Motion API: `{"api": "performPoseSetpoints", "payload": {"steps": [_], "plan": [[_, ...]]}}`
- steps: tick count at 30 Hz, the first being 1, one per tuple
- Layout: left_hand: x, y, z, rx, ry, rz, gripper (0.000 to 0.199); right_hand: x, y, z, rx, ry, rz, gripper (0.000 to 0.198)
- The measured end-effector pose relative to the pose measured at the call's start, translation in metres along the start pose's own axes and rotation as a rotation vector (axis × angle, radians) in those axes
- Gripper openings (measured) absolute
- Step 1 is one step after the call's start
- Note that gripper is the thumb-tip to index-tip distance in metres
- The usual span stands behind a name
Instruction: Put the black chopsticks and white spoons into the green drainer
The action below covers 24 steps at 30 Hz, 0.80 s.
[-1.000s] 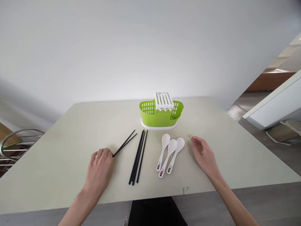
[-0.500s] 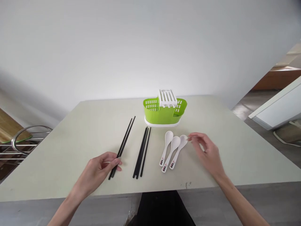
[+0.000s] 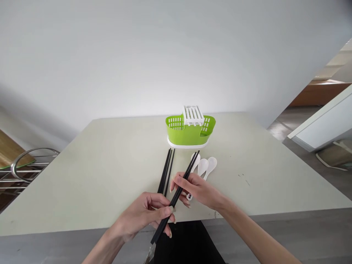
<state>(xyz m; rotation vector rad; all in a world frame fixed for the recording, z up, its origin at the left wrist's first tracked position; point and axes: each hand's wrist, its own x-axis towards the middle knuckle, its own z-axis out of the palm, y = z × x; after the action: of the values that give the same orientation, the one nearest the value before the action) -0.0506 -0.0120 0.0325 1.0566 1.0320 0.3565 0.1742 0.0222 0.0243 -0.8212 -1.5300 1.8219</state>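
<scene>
A pair of black chopsticks (image 3: 178,194) slants over the table's front edge, gripped by both hands. Near their thick lower ends, my left hand (image 3: 151,212) pinches them between thumb and fingers. My right hand (image 3: 196,187) is closed on them higher up. Several more black chopsticks (image 3: 166,168) lie on the table behind my hands, their lower ends partly covered. Three white spoons (image 3: 202,167) rest to the right of these, with their handles mostly hidden under my right hand.
A green cutlery basket (image 3: 185,135) with a white slotted top (image 3: 192,114) stands at the table's back, close to the wall. Beyond the table's left side is a metal rack (image 3: 33,172) with a wooden board (image 3: 12,150). The table (image 3: 115,154) is pale green.
My left hand has brought the chopsticks rightward and nearer to me. My right hand has moved left from beside the spoons and closed on the same chopsticks.
</scene>
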Motion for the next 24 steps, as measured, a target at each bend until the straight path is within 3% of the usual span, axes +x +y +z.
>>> {"api": "performPoseSetpoints", "payload": {"steps": [7, 12, 19, 24], "plan": [[-0.004, -0.006, -0.001, 0.018, -0.003, 0.023, 0.043, 0.0, 0.008, 0.012, 0.052, -0.021, -0.036, 0.053], [-0.001, -0.004, 0.001, 0.051, -0.019, 0.052, 0.037, -0.007, 0.006, 0.012, -0.031, 0.017, -0.034, 0.051], [-0.003, 0.004, -0.004, 0.288, 0.111, 0.117, 0.033, -0.021, -0.002, -0.001, -0.086, 0.36, -0.101, 0.049], [-0.007, -0.001, -0.009, 0.366, 0.187, 0.169, 0.039, -0.027, -0.019, -0.002, -0.174, 0.384, -0.113, 0.049]]}}
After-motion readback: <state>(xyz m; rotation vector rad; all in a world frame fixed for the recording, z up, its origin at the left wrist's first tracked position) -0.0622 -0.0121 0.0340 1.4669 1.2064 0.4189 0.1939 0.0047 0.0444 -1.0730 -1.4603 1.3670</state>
